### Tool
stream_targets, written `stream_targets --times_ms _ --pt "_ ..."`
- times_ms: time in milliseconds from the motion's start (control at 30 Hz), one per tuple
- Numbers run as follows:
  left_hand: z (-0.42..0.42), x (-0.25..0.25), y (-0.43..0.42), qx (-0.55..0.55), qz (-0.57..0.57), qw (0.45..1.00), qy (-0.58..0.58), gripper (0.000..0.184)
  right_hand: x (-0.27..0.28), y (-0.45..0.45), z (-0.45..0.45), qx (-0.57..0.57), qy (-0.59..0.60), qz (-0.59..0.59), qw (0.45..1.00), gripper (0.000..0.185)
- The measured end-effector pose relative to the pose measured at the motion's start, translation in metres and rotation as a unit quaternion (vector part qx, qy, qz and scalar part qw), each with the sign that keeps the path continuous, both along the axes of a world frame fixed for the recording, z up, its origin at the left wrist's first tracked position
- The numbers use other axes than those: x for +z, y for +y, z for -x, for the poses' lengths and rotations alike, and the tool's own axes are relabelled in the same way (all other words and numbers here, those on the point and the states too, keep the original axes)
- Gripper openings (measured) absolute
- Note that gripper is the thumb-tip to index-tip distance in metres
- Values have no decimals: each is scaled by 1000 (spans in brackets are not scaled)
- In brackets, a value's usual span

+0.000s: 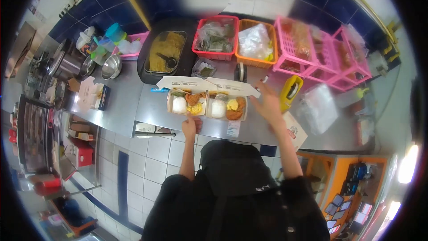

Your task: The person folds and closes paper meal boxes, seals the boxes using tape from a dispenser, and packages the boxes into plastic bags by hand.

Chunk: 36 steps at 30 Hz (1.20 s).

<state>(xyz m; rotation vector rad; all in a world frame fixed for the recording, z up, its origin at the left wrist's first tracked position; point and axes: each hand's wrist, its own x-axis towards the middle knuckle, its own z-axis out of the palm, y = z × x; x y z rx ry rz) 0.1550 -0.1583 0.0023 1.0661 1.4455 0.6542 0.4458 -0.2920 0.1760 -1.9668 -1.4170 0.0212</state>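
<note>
Two open cardboard meal boxes stand side by side on the steel counter, their lids raised at the back. The left meal box [169, 102] holds white rice, yellow egg and browned fried pieces; the right meal box [246, 115] has similar food. At the front edge of the left one is my left hand [191, 126], a finger stretched toward it and no object visible in it. My right hand [269, 105] is beside the right box, fingers apart near its lid. Close to those fingertips is a small white object [265, 79]; contact with it is unclear.
Behind the boxes stand a tray of yellow food [151, 62], a red basket [214, 56], an orange basket [256, 61] and pink baskets [307, 69]. To the right are a yellow tape dispenser [285, 96] and clear plastic bags [320, 109]. A paper slip [233, 129] lies at the counter's front.
</note>
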Motion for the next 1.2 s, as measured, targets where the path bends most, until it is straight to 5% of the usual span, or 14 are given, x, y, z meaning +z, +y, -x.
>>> stream_targets --times_ms 167,367,600,667,800,833,900,1000,1033,1067,1100,1200 --pt "23 -30 44 70 38 996 -31 55 -27 74 13 62 -87 5 994 33" --pt "87 -44 60 112 41 993 -26 50 -57 65 33 48 -27 -20 998 13" --pt "109 -22 81 89 17 995 46 67 -63 46 60 8 17 -38 999 18" --pt "95 9 72 126 -6 980 153 74 -81 36 70 -2 24 -69 997 18" --pt "28 51 19 27 -236 968 79 44 -103 6 91 32 -3 -37 999 18" --pt "-2 74 8 -47 -311 945 90 37 -108 0 94 29 -15 7 999 17" --pt "-51 76 1 -133 -490 841 184 49 -125 -3 91 23 -26 53 998 17" --pt "-91 14 -1 -210 -402 820 349 73 -146 10 76 -38 49 114 991 33" --pt "-92 14 3 -215 -408 816 348 73 -144 15 76 -127 33 109 985 42" --pt "-93 13 9 -218 -334 871 288 79 -141 22 72 -219 18 102 970 51" --pt "-92 14 13 -223 -250 914 227 86 -146 27 66 -233 24 99 967 51" --pt "-90 49 33 -291 -164 914 231 91 -162 29 52 -206 180 23 961 58"
